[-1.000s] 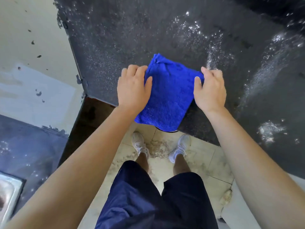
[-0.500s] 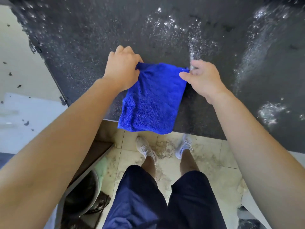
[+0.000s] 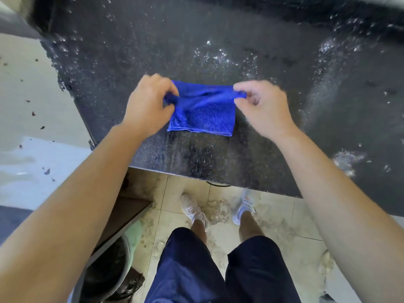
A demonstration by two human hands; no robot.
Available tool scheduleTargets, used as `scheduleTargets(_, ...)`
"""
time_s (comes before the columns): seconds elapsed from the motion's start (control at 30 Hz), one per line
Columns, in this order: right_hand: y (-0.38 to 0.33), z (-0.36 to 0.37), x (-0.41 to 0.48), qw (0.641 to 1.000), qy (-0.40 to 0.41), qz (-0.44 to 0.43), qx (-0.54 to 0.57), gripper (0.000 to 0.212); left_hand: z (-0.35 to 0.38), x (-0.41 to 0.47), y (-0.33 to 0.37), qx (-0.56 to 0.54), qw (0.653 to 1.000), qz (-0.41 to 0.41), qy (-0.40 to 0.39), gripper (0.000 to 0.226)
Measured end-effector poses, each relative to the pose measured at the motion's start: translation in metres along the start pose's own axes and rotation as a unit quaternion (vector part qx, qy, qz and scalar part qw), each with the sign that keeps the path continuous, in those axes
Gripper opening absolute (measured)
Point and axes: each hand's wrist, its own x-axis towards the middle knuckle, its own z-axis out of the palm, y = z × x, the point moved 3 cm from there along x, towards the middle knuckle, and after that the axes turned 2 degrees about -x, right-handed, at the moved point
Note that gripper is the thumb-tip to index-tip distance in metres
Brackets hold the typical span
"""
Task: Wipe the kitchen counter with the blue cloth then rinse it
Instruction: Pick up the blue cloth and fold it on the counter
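Observation:
The blue cloth (image 3: 204, 112) lies folded on the black speckled kitchen counter (image 3: 196, 51), a little back from its front edge. My left hand (image 3: 148, 106) pinches the cloth's upper left corner. At the upper right corner my right hand (image 3: 262, 106) pinches the cloth between thumb and fingers. White powdery smears and droplets cover the counter behind and to the right of the cloth. A darker wiped streak runs from the cloth toward the counter's front edge.
A pale wall or ledge (image 3: 26, 95) borders the counter on the left. Below the edge lie a stained tiled floor (image 3: 284, 226), my white shoes (image 3: 194, 209) and a dark bucket (image 3: 107, 265) at the lower left.
The cloth hung over the counter's front edge earlier. Both hands have drawn it back onto the counter and folded it shorter, and they now pinch its far corners.

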Motion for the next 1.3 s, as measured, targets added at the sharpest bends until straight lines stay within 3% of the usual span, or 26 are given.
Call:
scheduleTargets(0.17,0.029,0.046,-0.057,0.974,-0.168,-0.058,-0.141,0.024,0.039,-0.066,-0.025,0.072,0.993,0.05,-0.083,0.025)
scheduleTargets(0.3,0.031,0.046,-0.054,0.982,-0.151,-0.039,-0.111,0.028,0.032,-0.068,-0.022,0.053,0.996,0.063,-0.027,0.03)
scheduleTargets(0.43,0.018,0.032,-0.015,0.992,-0.057,-0.031,-0.106,0.03,0.019,-0.026,-0.012,0.066,0.995,0.064,0.026,0.031)
scheduleTargets(0.5,0.011,0.028,0.009,0.99,-0.033,-0.025,-0.133,0.037,0.019,0.003,-0.005,0.101,0.994,0.047,0.002,0.04)
scheduleTargets(0.63,0.003,0.034,0.04,0.976,-0.074,-0.024,-0.202,0.044,0.034,0.038,-0.002,0.158,0.982,-0.006,-0.108,0.055)
scheduleTargets(0.77,0.011,0.043,0.042,0.966,-0.111,-0.005,-0.232,0.033,0.036,0.039,-0.005,0.187,0.976,-0.021,-0.111,0.048)
scheduleTargets(0.93,0.02,0.038,0.031,0.973,-0.141,0.052,-0.175,0.036,0.029,0.03,-0.009,0.102,0.989,-0.034,-0.103,0.032)
scheduleTargets(1.03,0.02,0.033,0.028,0.985,-0.129,0.057,-0.103,0.021,0.021,0.025,-0.011,0.076,0.996,-0.035,-0.024,0.034)
scheduleTargets(1.17,0.02,0.031,0.028,0.986,-0.13,0.088,-0.051,0.039,0.024,0.007,0.006,0.073,0.993,0.008,0.091,0.035)
scheduleTargets(1.3,0.023,0.03,0.028,0.982,-0.136,0.134,0.013,0.042,0.064,-0.026,0.048,0.002,0.993,0.087,0.077,0.027)
